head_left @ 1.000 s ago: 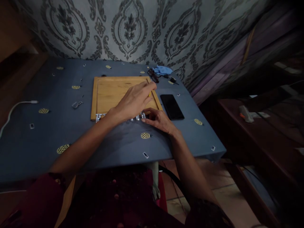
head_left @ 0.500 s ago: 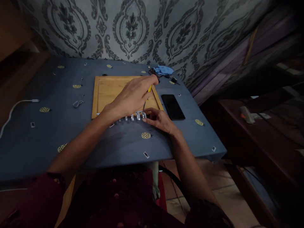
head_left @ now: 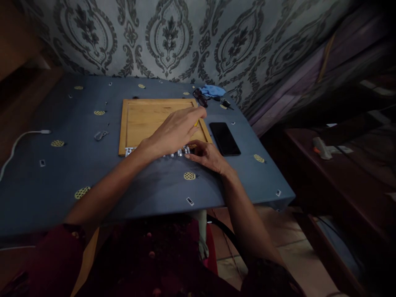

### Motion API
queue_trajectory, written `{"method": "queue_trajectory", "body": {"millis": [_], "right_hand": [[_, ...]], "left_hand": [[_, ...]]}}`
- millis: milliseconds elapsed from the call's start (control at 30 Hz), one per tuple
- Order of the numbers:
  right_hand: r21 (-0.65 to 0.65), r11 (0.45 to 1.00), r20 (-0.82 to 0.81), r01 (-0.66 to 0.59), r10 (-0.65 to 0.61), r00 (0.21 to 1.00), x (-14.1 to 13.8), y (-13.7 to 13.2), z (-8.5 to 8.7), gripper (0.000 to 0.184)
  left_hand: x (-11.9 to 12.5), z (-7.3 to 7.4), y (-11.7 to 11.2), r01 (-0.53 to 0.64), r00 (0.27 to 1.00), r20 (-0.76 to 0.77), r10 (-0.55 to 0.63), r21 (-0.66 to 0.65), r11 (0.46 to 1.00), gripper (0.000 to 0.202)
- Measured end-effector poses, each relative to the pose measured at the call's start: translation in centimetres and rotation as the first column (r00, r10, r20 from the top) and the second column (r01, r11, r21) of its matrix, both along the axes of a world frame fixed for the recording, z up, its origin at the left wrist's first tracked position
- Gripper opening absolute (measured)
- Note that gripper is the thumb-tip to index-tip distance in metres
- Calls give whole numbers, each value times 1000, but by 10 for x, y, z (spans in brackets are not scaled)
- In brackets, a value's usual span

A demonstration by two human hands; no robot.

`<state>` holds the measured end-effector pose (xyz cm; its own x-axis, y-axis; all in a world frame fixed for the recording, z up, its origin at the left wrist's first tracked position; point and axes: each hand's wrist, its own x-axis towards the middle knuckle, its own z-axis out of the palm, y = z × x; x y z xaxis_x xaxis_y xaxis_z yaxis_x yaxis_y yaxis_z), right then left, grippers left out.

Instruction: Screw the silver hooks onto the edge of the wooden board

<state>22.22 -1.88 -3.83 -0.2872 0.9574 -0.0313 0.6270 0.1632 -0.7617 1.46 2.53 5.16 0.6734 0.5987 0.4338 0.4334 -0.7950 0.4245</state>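
Yellow handle [head_left: 196,123] within the left hand's [head_left: 177,128] curled fingers; the right hand [head_left: 206,156] pinches shiny, curved metal fittings [head_left: 180,152] edging the flat, framed wooden board [head_left: 145,119].

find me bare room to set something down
Bare tablecloth lies between the white cable plug and left forearm, and between phone and front right corner. Crowded: the near edge of the wooden board, by left hand and right hand, and around the sunglasses.
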Motion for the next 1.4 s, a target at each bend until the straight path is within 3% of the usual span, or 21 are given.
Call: {"method": "queue_trajectory", "body": {"millis": [467, 700, 1133, 1400], "right_hand": [[-6, 1000, 10, 7, -7, 1000, -2, -1, 3, 69], [0, 1000, 8, -1, 1, 1000, -2, -1, 1, 68], [-4, 1000, 19, 1, -1, 1000, -1, 0, 0, 72], [15, 1000, 29, -7, 7, 1000, 0, 0, 1, 71]], "left_hand": [[-1, -2, -5, -42, 996, -79, 49, 83, 996, 29], [1, 0, -6, -59, 995, -82, 62, 38, 998, 31], [-2, -3, 0, 28, 998, -57, -25, 57, 998, 33], [-1, 7, -9, -50, 984, -168, 55, 36, 998, 26]]}}
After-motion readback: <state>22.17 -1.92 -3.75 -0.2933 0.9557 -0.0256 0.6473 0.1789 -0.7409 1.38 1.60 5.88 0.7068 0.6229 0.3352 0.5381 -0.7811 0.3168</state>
